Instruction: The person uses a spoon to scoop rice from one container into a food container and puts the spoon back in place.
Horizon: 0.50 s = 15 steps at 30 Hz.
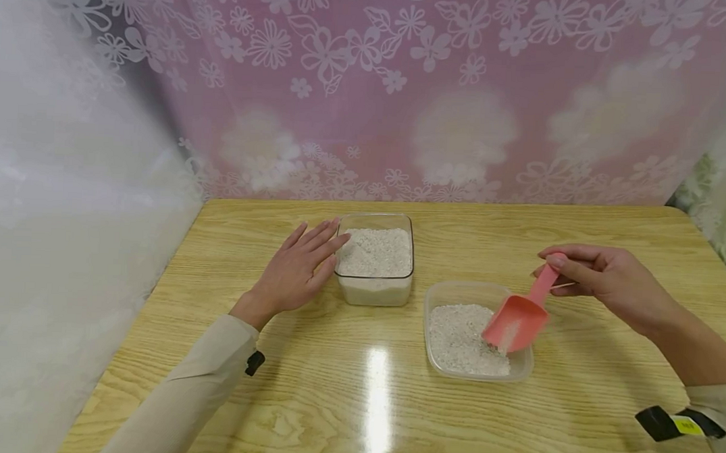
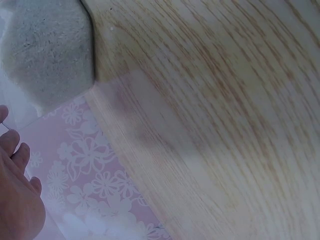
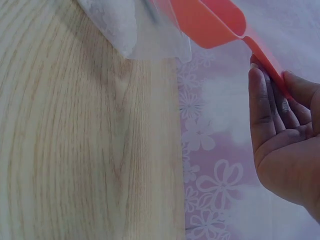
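Observation:
My right hand (image 1: 604,277) pinches the handle of a pink scoop (image 1: 520,321) between thumb and fingers. The scoop tilts down over the right side of a low translucent plastic tub (image 1: 438,294), with some white grains on its bowl. Rice-like white grains (image 1: 464,339) lie in that tub. To the left stands a deeper clear container (image 1: 375,294), also holding white grains (image 1: 377,251). My left hand (image 1: 297,267) has its fingers extended against this container's left rim. In the right wrist view, the fingers (image 3: 262,107) bend beneath the scoop's handle.
Both containers stand on a wood-grain table (image 1: 307,400). Behind its far edge hangs a pink flowered curtain (image 1: 368,118), and a pale sheet (image 1: 66,207) hangs at the left. Black straps (image 1: 255,362) circle the sleeves at both wrists.

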Each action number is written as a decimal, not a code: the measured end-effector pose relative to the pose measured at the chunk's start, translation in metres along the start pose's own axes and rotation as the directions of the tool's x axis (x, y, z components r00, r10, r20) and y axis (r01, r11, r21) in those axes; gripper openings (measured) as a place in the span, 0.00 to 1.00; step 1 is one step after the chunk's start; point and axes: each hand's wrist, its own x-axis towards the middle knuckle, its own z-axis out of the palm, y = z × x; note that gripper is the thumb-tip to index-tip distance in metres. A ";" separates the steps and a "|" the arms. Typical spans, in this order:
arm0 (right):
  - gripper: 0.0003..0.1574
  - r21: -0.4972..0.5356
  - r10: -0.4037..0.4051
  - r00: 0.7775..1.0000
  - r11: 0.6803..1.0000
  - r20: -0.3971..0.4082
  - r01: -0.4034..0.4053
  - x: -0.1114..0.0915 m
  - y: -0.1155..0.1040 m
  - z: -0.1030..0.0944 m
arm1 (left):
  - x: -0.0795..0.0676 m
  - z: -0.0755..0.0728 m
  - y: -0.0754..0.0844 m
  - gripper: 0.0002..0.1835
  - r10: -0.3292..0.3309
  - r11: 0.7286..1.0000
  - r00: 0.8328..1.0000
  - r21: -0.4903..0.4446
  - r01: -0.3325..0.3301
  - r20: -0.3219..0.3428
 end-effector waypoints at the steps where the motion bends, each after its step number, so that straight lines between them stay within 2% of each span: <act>1: 0.20 -0.011 -0.014 1.000 1.000 0.004 0.014 0.000 -0.001 0.000 | 0.000 0.000 0.000 0.26 0.000 1.000 1.000 0.000 0.000 0.000; 9: 0.17 -0.070 -0.113 0.994 0.991 0.009 0.113 0.003 -0.006 0.006 | 0.000 0.000 -0.001 0.26 0.004 1.000 1.000 0.005 -0.004 -0.001; 15: 0.15 -0.200 -0.183 0.983 0.964 -0.022 0.175 0.000 -0.014 0.015 | 0.000 0.001 -0.001 0.26 0.008 1.000 1.000 -0.002 -0.008 -0.010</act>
